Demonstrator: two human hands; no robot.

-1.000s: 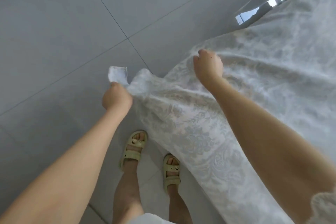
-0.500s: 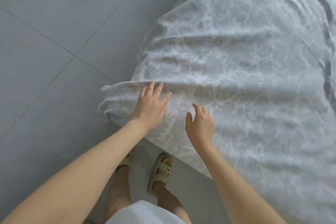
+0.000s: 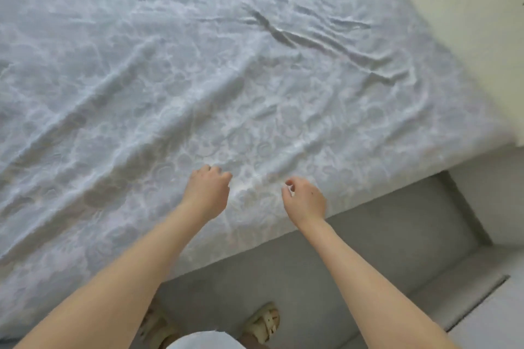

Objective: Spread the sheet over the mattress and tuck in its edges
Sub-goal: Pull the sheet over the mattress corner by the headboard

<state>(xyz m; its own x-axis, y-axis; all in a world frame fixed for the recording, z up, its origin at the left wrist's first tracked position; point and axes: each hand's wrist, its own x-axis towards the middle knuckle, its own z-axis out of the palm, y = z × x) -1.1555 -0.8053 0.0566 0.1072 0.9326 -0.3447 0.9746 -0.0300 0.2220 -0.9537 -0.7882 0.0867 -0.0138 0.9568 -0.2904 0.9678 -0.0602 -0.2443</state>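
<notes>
Creases run toward 1 o'clock through the sheet [image 3: 198, 65], a pale cloth with a woven floral pattern. It lies spread from 9 o'clock across 12 to about 3 o'clock, and the mattress under it is hidden. Its near edge hangs down the side along a line from 7 to 3 o'clock. Both bare forearms reach in from 6 o'clock. The left hand [image 3: 208, 193] sits palm down just below centre, knuckles raised and fingers curled onto the cloth; the tips are hidden, so I cannot tell whether it grips a fold. The right hand [image 3: 304, 198] is just beside it toward 4 o'clock, at the sheet's edge, its fingers loosely curled with a narrow gap between thumb and forefinger, holding nothing that shows. Grey floor [image 3: 368, 249] lies at 4 to 5 o'clock, a cream wall [image 3: 467, 22] at 2 o'clock, and pale sandals [image 3: 263, 320] stand at 6 o'clock.
</notes>
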